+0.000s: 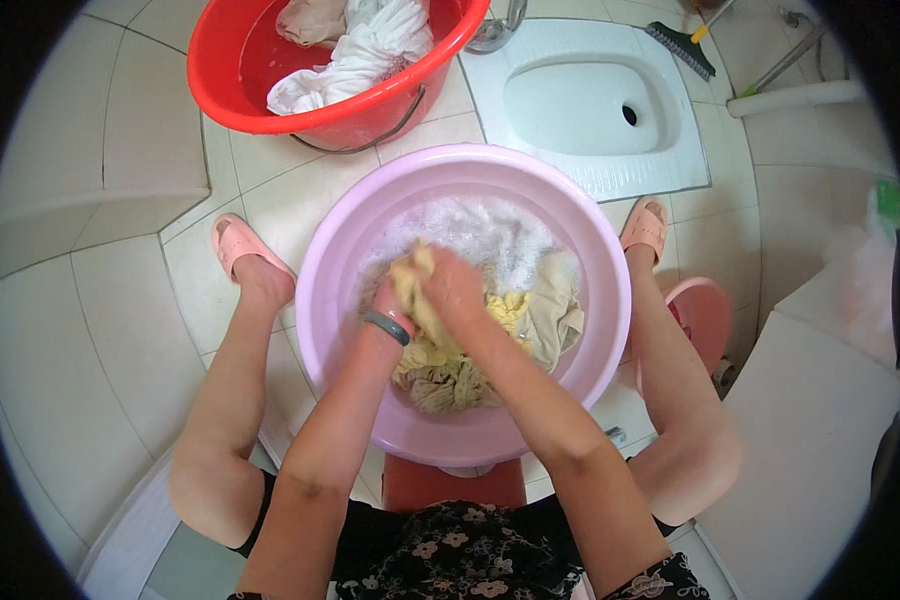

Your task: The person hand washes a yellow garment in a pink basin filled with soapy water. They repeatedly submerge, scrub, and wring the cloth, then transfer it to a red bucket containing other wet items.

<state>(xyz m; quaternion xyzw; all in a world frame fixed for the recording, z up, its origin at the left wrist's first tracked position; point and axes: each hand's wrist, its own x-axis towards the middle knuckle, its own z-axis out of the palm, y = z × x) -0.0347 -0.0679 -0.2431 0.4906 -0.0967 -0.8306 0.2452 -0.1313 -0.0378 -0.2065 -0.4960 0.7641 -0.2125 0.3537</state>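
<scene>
Both my hands are together over a large pink-purple plastic basin [465, 448] between my legs. My left hand [394, 304], with a dark bangle at the wrist, grips a wet yellow cloth [420, 296]. My right hand [454, 292], slightly blurred, is closed on the same cloth from the other side. Below them the yellow fabric hangs down onto an olive-brown garment [454, 386]. A beige garment [551, 315] lies at the basin's right, beside more bunched yellow fabric. Sudsy water with white foam [487, 225] fills the far part, over submerged cloth.
A red bucket [330, 124] holding white wet laundry [360, 56] stands beyond the basin at left. A squat toilet [585, 109] is set in the tiled floor, a brush [681, 49] beyond it. Right of my leg stands a pink container [709, 315]; a white cabinet [802, 442] is farther right.
</scene>
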